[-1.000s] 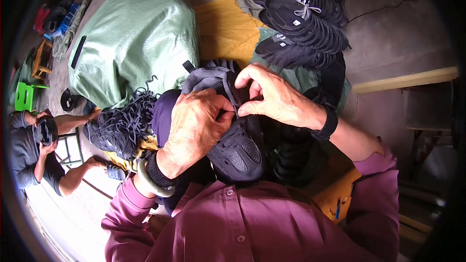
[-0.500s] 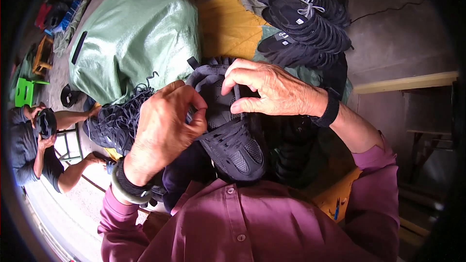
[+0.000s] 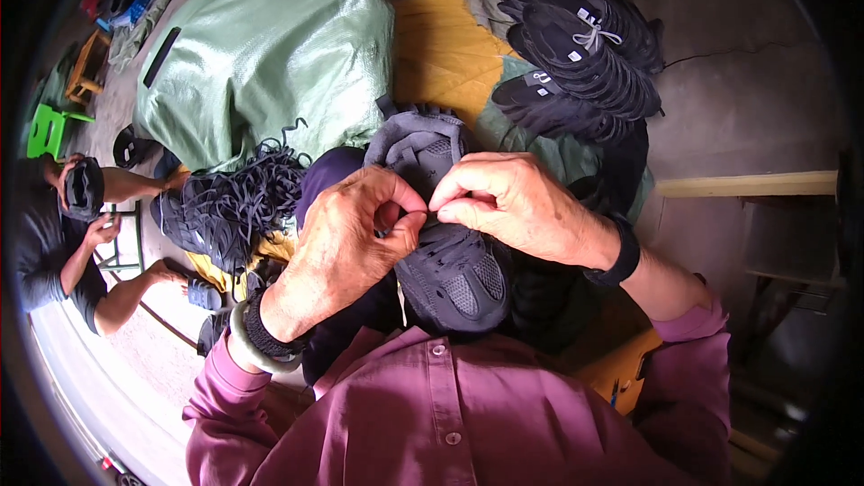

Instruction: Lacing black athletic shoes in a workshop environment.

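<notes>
A black sneaker [image 3: 463, 283] with grey mesh at its toe rests against my lap, toe toward me. Over its tongue, the fingertips of both hands meet. My left hand [image 3: 355, 225] is closed in a pinch, thumb against forefinger. Opposite it, my right hand [image 3: 517, 207] pinches at the same spot. A little dark shoelace seems to show between the fingertips; most of it is hidden by the fingers. Black laces cross the shoe's lower front, just below my hands. To the left lies a tangled heap of dark shoelaces [image 3: 247, 193].
A big pale green woven sack [image 3: 270, 54] stands ahead, beside a yellow sheet [image 3: 445, 54]. Black shoes [image 3: 576, 54] are stacked at the far right. On the left, another person [image 3: 54, 243] holds a dark shoe near a green stool [image 3: 49, 130]. A wooden beam [image 3: 747, 184] lies right.
My left hand has moved right and my right hand slightly down, so their fingertips, apart before, now meet over the shoe's tongue. The shoe's opening has come into view.
</notes>
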Available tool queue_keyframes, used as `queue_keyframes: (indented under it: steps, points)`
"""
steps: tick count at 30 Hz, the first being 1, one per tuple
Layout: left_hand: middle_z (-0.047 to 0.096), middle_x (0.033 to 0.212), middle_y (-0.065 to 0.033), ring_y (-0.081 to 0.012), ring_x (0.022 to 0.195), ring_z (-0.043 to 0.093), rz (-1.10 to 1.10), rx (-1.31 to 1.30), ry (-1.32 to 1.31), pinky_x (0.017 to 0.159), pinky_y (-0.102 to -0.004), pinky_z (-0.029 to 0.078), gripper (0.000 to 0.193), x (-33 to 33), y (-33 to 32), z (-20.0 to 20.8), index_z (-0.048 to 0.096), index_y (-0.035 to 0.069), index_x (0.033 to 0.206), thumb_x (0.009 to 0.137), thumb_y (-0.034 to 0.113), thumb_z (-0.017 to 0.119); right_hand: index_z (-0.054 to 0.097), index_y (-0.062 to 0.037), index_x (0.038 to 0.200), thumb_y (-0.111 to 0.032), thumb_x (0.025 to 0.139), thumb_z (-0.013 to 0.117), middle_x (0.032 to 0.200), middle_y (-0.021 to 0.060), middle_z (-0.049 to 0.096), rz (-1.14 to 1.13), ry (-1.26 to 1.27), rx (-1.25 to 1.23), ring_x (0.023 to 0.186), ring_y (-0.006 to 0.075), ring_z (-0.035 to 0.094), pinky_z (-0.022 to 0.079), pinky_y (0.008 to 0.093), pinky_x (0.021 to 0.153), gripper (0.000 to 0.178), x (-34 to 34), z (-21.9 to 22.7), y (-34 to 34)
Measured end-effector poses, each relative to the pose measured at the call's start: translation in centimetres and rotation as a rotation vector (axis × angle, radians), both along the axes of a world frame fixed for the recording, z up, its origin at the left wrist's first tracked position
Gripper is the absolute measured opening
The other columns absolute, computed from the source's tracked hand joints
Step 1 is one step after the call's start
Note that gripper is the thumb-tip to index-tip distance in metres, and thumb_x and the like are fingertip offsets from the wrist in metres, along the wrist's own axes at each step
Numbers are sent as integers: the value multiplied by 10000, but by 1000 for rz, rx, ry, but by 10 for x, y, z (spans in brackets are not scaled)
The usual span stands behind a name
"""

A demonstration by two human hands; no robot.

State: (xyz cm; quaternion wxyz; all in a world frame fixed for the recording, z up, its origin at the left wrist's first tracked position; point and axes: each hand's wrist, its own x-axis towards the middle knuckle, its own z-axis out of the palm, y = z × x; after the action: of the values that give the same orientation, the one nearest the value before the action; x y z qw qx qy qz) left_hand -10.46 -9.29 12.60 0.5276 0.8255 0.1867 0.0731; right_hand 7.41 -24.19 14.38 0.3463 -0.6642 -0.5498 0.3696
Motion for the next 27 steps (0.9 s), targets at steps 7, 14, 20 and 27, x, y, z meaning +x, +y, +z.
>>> queue_keyframes:
  steps: [7, 14, 20, 27]
  points:
    - [509, 839, -36, -165, 727, 534, 92, 71, -69, 671, -308, 469, 215, -10, -2, -17, 689, 106, 990, 817, 68, 812, 544, -53, 910, -12, 868, 634, 816, 127, 522, -119, -326, 143, 708, 372, 597, 495, 453, 626, 107, -17, -4, -10]
    - [479, 856, -33, -159, 734, 490, 119, 2, -85, 650, -308, 426, 239, -10, -7, -22, 674, 106, 979, 801, 45, 821, 560, -36, 905, 36, 831, 653, 858, 126, 521, -85, -617, 72, 723, 327, 622, 523, 428, 633, 138, -28, 1, -15]
    - [476, 875, -39, -167, 736, 484, 118, -6, -110, 640, -311, 412, 234, -9, -8, -22, 667, 98, 972, 801, 38, 815, 543, -39, 884, 6, 845, 660, 876, 139, 504, 19, -737, 81, 742, 337, 630, 526, 435, 626, 131, -31, 3, -7]
    - [492, 882, -69, -227, 762, 534, 108, 51, -108, 653, -335, 440, 243, -8, -8, -20, 668, 90, 967, 781, 37, 816, 617, -35, 942, -17, 894, 669, 863, 130, 537, 30, -417, 56, 743, 329, 603, 494, 398, 655, 73, -17, 0, -3]
